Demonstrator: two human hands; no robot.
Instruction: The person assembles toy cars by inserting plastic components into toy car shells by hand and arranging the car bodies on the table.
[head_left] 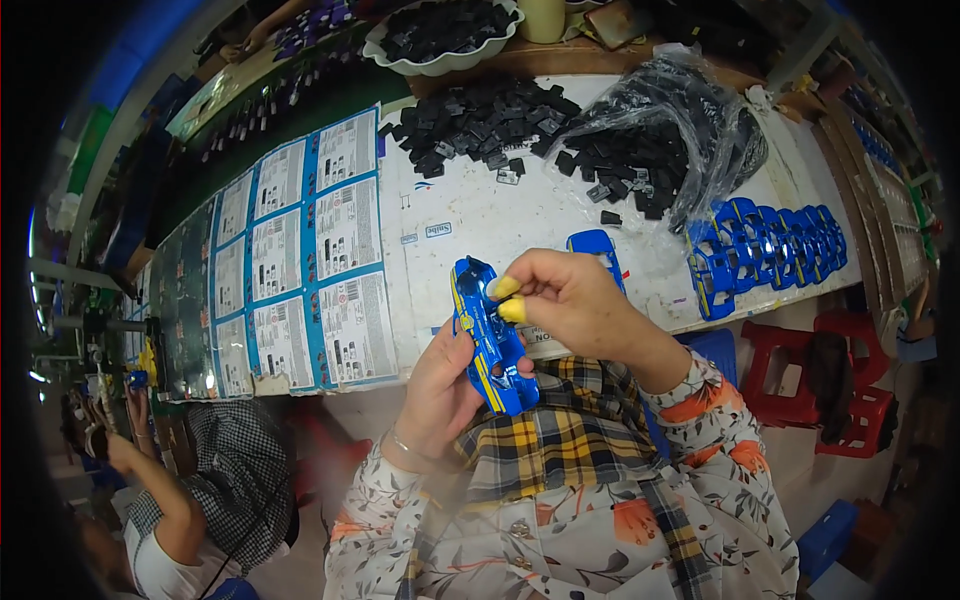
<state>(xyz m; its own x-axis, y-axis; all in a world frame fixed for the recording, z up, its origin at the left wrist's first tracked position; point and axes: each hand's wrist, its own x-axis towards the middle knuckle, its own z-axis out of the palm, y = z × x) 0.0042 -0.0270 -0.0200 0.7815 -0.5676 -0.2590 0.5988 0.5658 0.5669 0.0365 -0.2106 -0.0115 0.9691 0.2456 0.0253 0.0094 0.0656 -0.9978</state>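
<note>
My left hand (440,385) holds a blue toy car body (487,335) with yellow stripes, tilted up in front of me just below the table edge. My right hand (565,300), with yellow finger covers on two fingertips, pinches at the top of that car body; whether a small part sits between the fingers is hidden. Another blue car body (598,252) lies on the white table (480,220) just behind my right hand.
A row of blue car bodies (765,250) stands at the table's right. Small black parts (480,120) lie heaped at the back, more in a clear bag (660,140) and a white bowl (440,35). Printed card sheets (300,270) cover the left. Another person (190,500) sits lower left. Red stools (830,380) stand right.
</note>
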